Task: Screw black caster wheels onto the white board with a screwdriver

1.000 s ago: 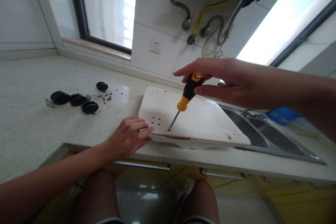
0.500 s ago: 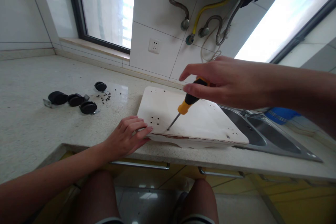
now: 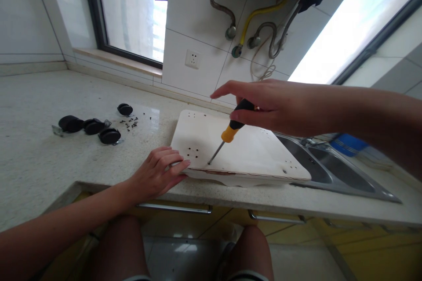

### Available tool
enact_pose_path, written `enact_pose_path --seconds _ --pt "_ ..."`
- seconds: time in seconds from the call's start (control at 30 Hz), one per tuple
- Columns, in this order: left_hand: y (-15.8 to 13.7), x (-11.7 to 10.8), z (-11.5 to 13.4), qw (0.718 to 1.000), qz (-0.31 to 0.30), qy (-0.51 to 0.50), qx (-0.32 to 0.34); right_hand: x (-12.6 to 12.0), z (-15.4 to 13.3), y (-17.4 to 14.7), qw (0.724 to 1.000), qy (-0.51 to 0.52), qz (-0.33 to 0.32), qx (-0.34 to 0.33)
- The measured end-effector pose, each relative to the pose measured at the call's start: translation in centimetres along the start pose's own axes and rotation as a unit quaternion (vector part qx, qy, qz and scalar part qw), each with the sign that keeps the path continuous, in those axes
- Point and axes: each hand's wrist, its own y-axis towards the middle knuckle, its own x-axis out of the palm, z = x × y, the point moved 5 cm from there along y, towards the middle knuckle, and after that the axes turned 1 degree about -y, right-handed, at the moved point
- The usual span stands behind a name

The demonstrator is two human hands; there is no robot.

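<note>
Head cam looks fwd & down, counter (image 3: 82,158) near, wall (image 3: 194,22) beyond.

Screwdriver handle (image 3: 238,120) — partly behind right hand (image 3: 275,107)

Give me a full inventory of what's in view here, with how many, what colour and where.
Screwdriver: one, black and yellow, tip on the panel
Panel: one, white, on the worktop
Casters: four, black, left of the panel
Screws: several, dark, too small to count, near the casters
Worktop: one, pale speckled, above the cabinets
Sink: one, grey metal, right
Tub-like object: one, blue, behind the sink
Socket: one, white, wall
Hoses: at least two, grey, wall
Pipe: one, yellow, between the hoses
Windows: two, dark-framed, left and right
Cabinets: count unclear, yellow, below
Left hand: one, bare, gripping the panel's edge
Right hand: one, bare, around the screwdriver's handle
</note>
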Motion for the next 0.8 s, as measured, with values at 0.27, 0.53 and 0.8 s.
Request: enact_pose_path --seconds 0.27,0.53,0.8 --pt "-0.2 0.2 -0.1 1.000 0.003 -0.006 -0.003 -0.3 -0.2 0.4 0.990 -0.121 0.040 0.063" --pt "-0.4 0.1 0.0 1.000 -0.002 -0.007 -0.006 -0.5 0.2 0.6 0.990 -0.112 0.043 0.079" --pt "-0.7 0.4 -0.2 1.000 -0.001 -0.015 -0.020 -0.2 0.1 0.4 1.000 0.013 0.011 0.017"
